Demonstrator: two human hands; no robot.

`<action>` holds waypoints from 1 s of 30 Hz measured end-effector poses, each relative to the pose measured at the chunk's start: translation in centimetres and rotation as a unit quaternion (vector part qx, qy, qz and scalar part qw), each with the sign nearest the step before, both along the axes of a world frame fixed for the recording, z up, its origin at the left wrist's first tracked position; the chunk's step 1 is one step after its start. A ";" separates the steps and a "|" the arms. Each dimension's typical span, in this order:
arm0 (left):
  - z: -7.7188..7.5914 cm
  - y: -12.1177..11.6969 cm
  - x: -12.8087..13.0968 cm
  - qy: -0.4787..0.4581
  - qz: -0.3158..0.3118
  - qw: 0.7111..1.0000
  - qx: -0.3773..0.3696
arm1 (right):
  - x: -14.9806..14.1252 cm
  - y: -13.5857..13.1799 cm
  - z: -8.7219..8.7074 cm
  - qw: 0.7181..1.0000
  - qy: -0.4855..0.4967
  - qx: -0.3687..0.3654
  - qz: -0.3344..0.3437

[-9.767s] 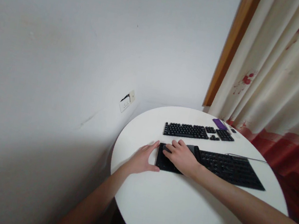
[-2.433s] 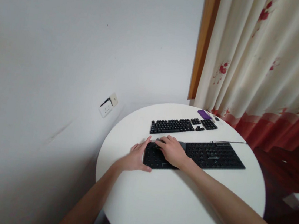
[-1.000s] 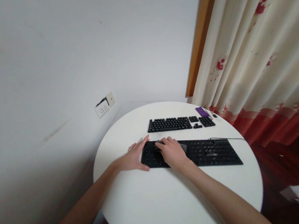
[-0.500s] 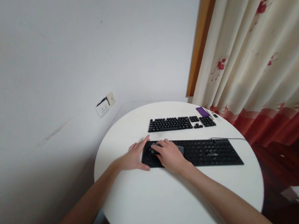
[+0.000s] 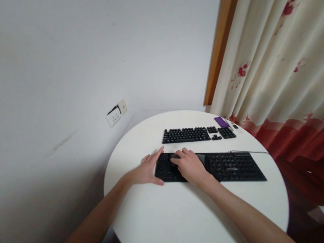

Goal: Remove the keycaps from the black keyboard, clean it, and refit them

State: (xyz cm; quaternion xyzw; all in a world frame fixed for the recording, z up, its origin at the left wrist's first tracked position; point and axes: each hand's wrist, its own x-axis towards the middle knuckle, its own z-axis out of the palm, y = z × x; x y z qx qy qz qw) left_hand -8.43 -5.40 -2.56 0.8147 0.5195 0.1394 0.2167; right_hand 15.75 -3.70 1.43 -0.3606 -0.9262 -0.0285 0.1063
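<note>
A black keyboard base [image 5: 235,169], its keycaps off, lies flat on the round white table [image 5: 183,226]. My left hand [image 5: 147,170] spans its left end, fingers at the back corner and thumb at the front corner, bracing it. Over the left half of the base, my right hand [image 5: 190,166] is closed round a dark, brush-like tool [image 5: 203,159] with a greyish handle; most of it is hidden under the fingers. Behind the base, black keycaps [image 5: 187,134] are laid out in keyboard order, with the number pad keys [image 5: 226,132] at the right.
A purple flat item [image 5: 221,122] and a small dark piece [image 5: 235,127] lie at the table's far edge. A thin cable [image 5: 251,152] runs right from the base. The wall with a socket [image 5: 114,117] stands left; a flowered curtain [image 5: 263,71] hangs behind.
My right hand has moved a little to the right along the keyboard base with the brush-like tool. My left hand stays at the left end. The view has shifted slightly.
</note>
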 end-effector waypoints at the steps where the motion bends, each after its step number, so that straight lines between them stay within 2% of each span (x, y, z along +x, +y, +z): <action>1: -0.1 0.0 0.0 0.002 0.001 1.000 -0.001 | -0.3 -0.2 -0.1 1.000 -0.001 0.004 -0.005; 5: -0.1 0.1 0.0 0.006 0.002 1.000 -0.002 | -0.7 -0.3 -0.4 0.999 0.008 0.023 -0.045; 10: -0.1 0.1 0.0 0.004 -0.001 1.000 -0.001 | 0.3 0.6 -0.3 1.000 0.009 -0.001 0.012; 20: 0.1 0.0 0.0 -0.001 0.003 1.000 -0.004 | 1.5 1.5 -0.6 0.994 0.075 -0.072 -0.024; 25: 0.0 0.0 -0.1 -0.003 -0.004 1.000 -0.004 | 1.3 1.5 -1.0 0.990 0.106 -0.088 -0.038; 30: 0.4 -0.2 0.2 -0.005 0.000 1.000 -0.007 | 1.0 1.3 -1.2 0.988 0.099 -0.086 -0.081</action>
